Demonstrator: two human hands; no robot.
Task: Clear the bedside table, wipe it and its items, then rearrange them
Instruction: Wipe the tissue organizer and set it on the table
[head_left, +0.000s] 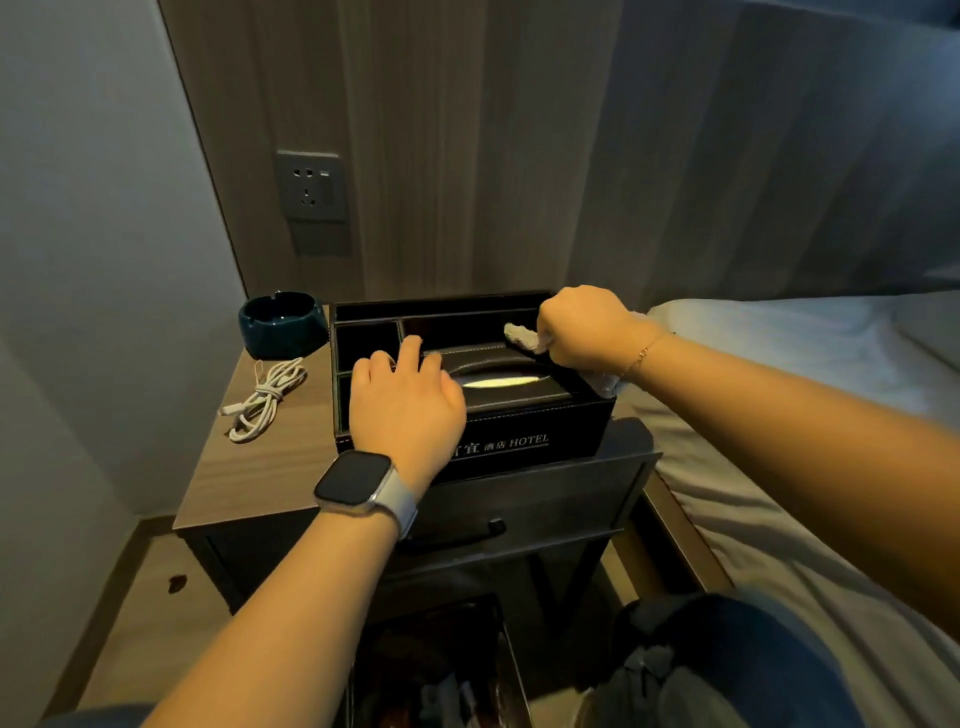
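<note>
A black hotel tissue box organizer (524, 441) stands on the wooden bedside table (249, 467). My left hand (405, 405) rests flat on its top, left of the tissue slot, fingers spread over the compartments. My right hand (587, 327) is closed around a white cloth (522, 338) and presses it on the organizer's back right part. A dark green ashtray (278, 325) sits at the table's back left. A coiled white cable (265, 397) lies in front of the ashtray, left of the organizer.
A wall socket (310, 187) is mounted above the table. A bed with white sheets (779, 441) runs along the right. A dark bin with items (436, 670) stands on the floor below the table's drawer (519, 514).
</note>
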